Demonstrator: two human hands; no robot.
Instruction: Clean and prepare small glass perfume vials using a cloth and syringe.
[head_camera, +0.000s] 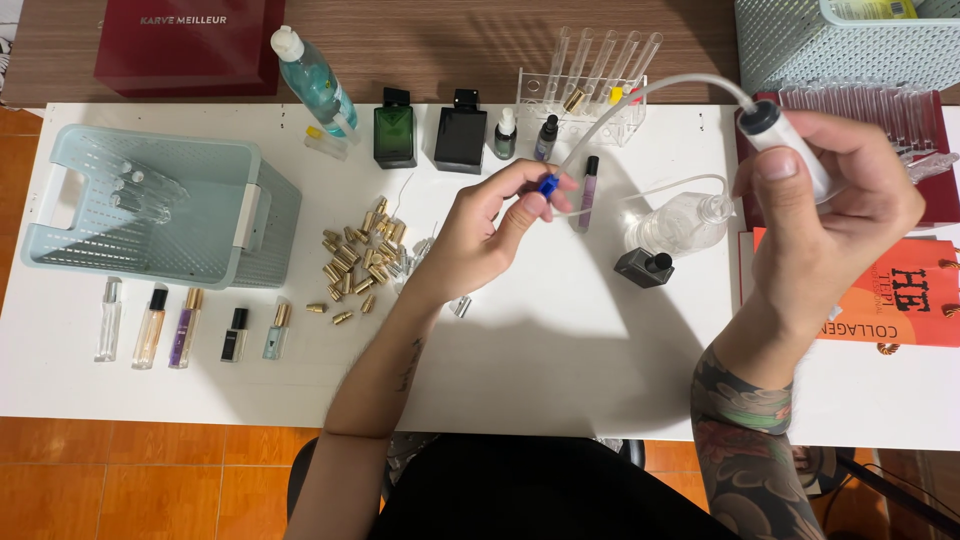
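Your right hand (830, 210) grips the light, hard syringe (785, 140) while your left hand (490, 225) pinches its soft, bendy tube (640, 92) by the blue tip (547, 186).

Syringe (790, 150): white barrel with dark plunger end, tilted, raised above the table's right side. Clear tube (660, 90) arches leftward from it to a small blue tip (547, 186) over the table's centre.
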